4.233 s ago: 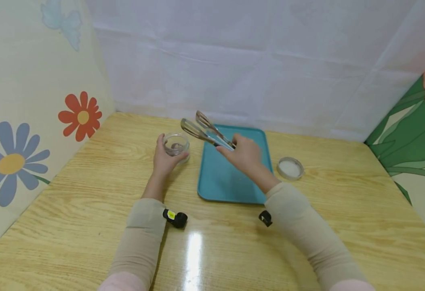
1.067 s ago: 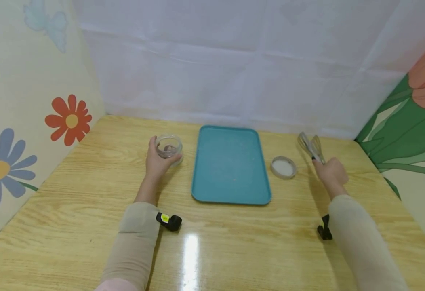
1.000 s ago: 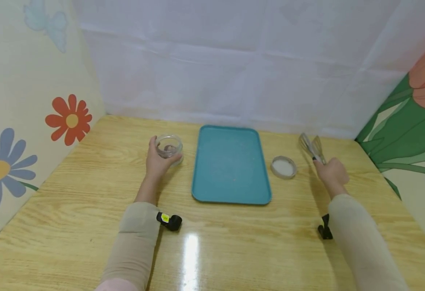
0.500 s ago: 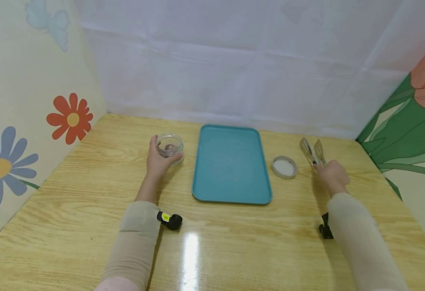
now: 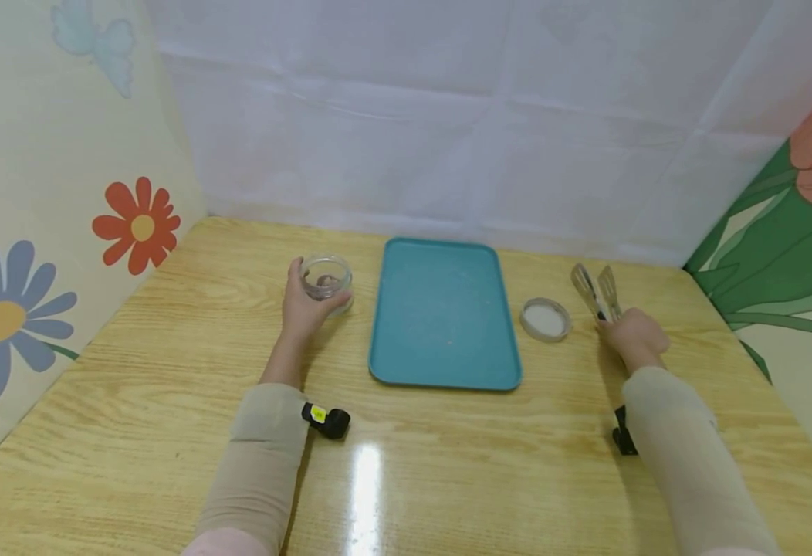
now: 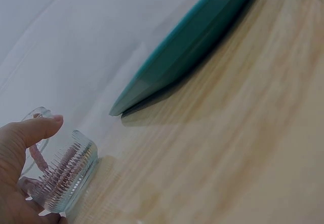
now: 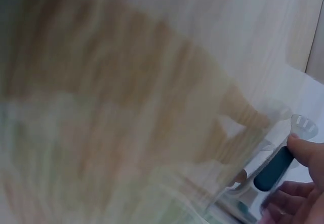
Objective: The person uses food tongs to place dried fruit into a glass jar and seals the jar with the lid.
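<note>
On the left of the table, my left hand holds a clear glass jar round its side, thumb near the rim. The jar has no lid on; something brownish-pink lies inside, its kind unclear. A ribbed glass wall of this jar shows in the left wrist view. At the far right, my right hand grips metal tongs by the handle, their slotted ends spread apart and pointing away, low over the table. In the right wrist view my thumb presses by a dark grip panel on the tongs.
A blue-green rectangular tray lies flat between the hands. A round grey-rimmed lid with a pale inside lies between tray and tongs. Behind the wooden table hangs a white cloth, with flower-printed panels at both sides.
The right hand has carried the tongs from above the tray, near the jar, to the far right, then slightly lower. My left hand stays on the jar.
</note>
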Available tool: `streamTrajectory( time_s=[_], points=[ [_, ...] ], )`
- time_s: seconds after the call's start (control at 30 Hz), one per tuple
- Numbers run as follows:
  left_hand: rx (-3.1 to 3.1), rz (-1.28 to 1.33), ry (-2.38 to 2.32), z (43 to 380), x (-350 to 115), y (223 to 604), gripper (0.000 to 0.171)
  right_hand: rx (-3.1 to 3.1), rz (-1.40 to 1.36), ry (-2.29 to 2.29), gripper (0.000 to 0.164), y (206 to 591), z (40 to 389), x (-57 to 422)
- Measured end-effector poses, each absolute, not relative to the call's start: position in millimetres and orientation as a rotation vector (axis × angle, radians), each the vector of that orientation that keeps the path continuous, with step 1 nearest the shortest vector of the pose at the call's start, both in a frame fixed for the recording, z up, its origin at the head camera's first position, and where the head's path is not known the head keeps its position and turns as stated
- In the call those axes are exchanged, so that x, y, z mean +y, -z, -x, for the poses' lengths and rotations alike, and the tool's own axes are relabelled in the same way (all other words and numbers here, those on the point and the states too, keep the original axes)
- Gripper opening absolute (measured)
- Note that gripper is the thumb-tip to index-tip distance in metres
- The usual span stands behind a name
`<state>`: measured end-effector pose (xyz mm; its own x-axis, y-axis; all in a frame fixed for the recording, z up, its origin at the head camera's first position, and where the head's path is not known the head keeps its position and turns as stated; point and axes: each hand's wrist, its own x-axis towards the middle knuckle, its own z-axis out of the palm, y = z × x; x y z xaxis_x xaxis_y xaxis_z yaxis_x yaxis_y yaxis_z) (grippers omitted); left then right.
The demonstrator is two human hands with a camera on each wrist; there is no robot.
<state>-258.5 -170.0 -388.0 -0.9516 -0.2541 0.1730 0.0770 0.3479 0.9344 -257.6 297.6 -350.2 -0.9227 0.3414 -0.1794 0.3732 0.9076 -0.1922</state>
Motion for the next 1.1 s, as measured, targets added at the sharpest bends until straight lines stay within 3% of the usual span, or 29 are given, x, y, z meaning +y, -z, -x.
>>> streamTrajectory(
  time_s=[0.27,0.57,1.1],
  points=[
    [-2.324,-0.151,1.626,259,-170,389,0.099,2.952,-0.510,0.335,0.055,346,257,296],
    [-2.328,-0.167,1.620,259,-170,388,0.097,3.070,-0.248,0.332,0.095,318,266,275],
    [-2.356,-0.181,1.611,257,-169,386,0.099,2.866,0.057,0.316,0.112,315,276,235]
  ],
)
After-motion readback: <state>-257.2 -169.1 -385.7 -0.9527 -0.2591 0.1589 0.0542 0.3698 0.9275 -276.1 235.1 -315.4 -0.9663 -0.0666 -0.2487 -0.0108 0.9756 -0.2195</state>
